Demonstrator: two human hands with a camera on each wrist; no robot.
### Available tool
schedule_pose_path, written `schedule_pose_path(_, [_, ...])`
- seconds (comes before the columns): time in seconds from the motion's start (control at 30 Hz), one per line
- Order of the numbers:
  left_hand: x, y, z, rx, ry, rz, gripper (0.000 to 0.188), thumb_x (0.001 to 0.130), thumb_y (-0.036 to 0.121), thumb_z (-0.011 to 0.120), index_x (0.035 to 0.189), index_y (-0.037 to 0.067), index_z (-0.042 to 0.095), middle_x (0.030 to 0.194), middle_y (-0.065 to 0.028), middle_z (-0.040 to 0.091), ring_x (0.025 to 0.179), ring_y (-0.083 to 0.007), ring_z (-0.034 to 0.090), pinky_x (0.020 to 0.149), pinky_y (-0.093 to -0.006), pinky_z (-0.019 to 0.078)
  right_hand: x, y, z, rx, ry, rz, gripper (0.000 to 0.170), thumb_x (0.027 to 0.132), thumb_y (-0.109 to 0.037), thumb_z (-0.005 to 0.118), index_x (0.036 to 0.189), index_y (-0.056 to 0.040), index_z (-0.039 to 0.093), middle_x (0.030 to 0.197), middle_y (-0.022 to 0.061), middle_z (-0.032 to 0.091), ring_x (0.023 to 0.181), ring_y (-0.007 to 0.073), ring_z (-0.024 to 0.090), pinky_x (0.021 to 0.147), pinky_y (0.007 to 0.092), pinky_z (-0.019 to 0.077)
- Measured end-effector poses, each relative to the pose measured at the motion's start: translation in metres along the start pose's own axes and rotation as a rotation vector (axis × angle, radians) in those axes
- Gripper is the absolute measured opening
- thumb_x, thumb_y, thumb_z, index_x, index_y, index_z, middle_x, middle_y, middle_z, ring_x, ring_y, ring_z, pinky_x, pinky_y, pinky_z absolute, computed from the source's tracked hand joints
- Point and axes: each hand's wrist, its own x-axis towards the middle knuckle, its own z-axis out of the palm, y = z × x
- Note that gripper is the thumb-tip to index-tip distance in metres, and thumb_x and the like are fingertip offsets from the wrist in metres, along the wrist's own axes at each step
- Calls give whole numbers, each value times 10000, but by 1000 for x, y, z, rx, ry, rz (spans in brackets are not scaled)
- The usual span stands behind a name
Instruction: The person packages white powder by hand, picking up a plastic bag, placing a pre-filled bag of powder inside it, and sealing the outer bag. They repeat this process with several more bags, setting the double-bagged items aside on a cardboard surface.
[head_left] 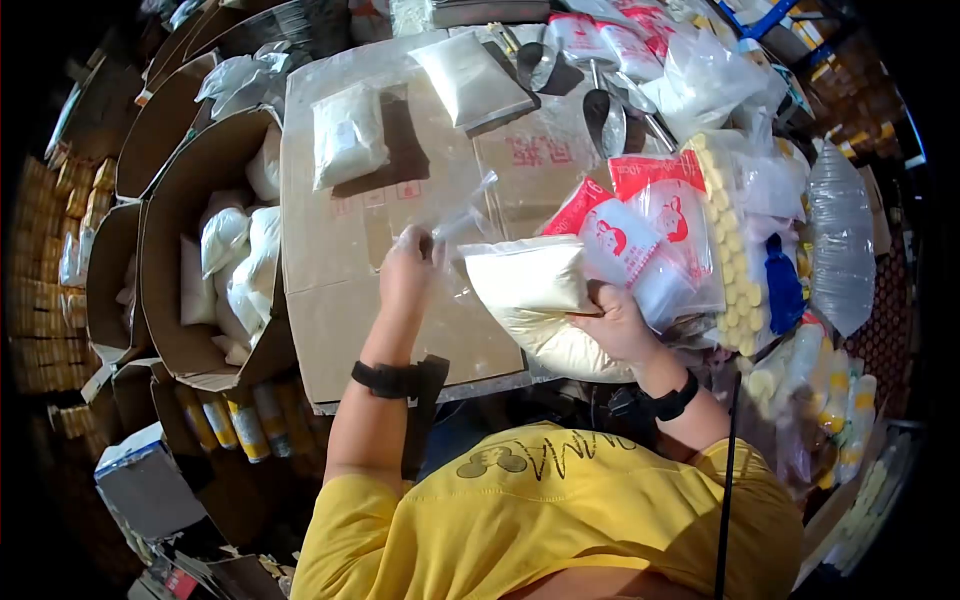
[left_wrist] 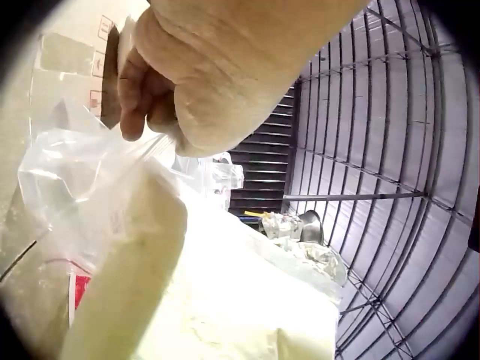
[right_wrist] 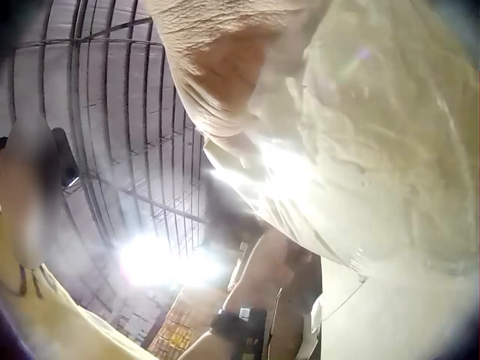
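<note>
A clear plastic bag of cream-coloured powder [head_left: 530, 285] is held up over the near edge of the cardboard-covered table. My right hand [head_left: 622, 325] grips its right side, thumb on the front and the other fingers behind. My left hand [head_left: 407, 268], slightly blurred, is at the bag's upper left with fingers curled. In the left wrist view those fingers [left_wrist: 133, 101] pinch the gathered loose plastic [left_wrist: 71, 176] above the powder. The bulging bag [right_wrist: 390, 150] fills the right side of the right wrist view and hides most of the right fingers.
Two filled bags [head_left: 348, 135] [head_left: 470, 80] lie on the cardboard [head_left: 335, 270]. Metal scoops [head_left: 604, 118] rest at the back. Red-printed bag packs [head_left: 668, 205] and yellow stick-like pieces [head_left: 725, 240] lie right. A large carton [head_left: 160, 260] with white bags stands left.
</note>
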Motion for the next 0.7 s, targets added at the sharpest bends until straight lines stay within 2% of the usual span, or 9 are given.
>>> schedule_pose_path(0.07, [-6, -3, 14, -98, -81, -45, 246, 804, 262, 598, 812, 26, 526, 734, -179, 585, 701, -351, 567, 610, -392, 442, -5, 11, 4, -154, 48, 72, 120, 752, -5, 625, 868, -12, 596, 804, 23, 607, 752, 69, 522, 676, 233, 434])
schedule_pose_path(0.2, [-29, -19, 54, -102, -166, -15, 300, 844, 308, 539, 853, 8, 528, 749, -194, 580, 712, -359, 558, 642, -387, 437, 11, 47, 17, -253, -44, -74, 122, 748, -46, 643, 837, 13, 583, 772, 68, 616, 726, 91, 535, 656, 261, 446])
schedule_pose_path(0.23, [-28, -45, 75, -155, -213, -82, 334, 857, 339, 507, 856, 6, 523, 774, -204, 582, 747, -376, 554, 668, -398, 434, 19, 73, 19, -211, -40, -38, 181, 737, -101, 668, 821, 31, 578, 769, 110, 622, 713, 166, 580, 658, 289, 454])
schedule_pose_path(0.27, [-32, -49, 80, -215, -312, -206, 328, 864, 339, 487, 853, 13, 515, 798, -217, 583, 782, -392, 552, 683, -423, 429, 28, 88, 15, -551, -93, 126, 338, 712, -168, 696, 947, 37, 564, 865, 175, 621, 784, 275, 602, 707, 328, 460])
schedule_pose_path(0.33, [-41, -55, 89, -24, -370, -186, 301, 866, 322, 479, 867, 22, 501, 787, -220, 580, 793, -398, 553, 679, -443, 424, 38, 102, 26, -586, 133, -15, 588, 676, -232, 720, 1140, 28, 469, 983, 214, 594, 895, 353, 576, 782, 362, 451])
schedule_pose_path(0.43, [-47, -56, 92, 150, -356, -96, 267, 855, 300, 492, 927, 43, 491, 829, -207, 587, 824, -386, 561, 695, -460, 436, 50, 93, 36, -841, 271, -160, 741, 693, -235, 702, 1281, 6, 322, 1193, 214, 493, 1095, 330, 483, 926, 354, 378])
schedule_pose_path(0.53, [-40, -53, 97, 214, -140, 98, 304, 804, 210, 539, 1067, 66, 488, 982, -165, 576, 859, -348, 572, 729, -428, 469, 69, 89, 35, -457, 146, 178, 762, 706, -236, 688, 1306, 10, 288, 1177, 204, 506, 1100, 314, 487, 941, 340, 370])
schedule_pose_path(0.6, [-28, -52, 100, 238, 58, 322, 357, 781, 162, 549, 1119, 73, 476, 1025, -145, 564, 868, -329, 576, 734, -402, 480, 74, 111, 33, -325, 152, 198, 679, 741, -216, 646, 1298, 7, 329, 1159, 159, 523, 1067, 231, 502, 930, 305, 372])
schedule_pose_path(0.7, [-4, -50, 109, 234, -61, 317, 282, 770, 113, 535, 1051, 95, 520, 1001, -142, 563, 868, -331, 571, 710, -406, 481, 71, 149, 33, -128, 135, 18, 487, 805, -144, 574, 1245, 4, 424, 1124, 88, 537, 1022, 139, 482, 920, 271, 368])
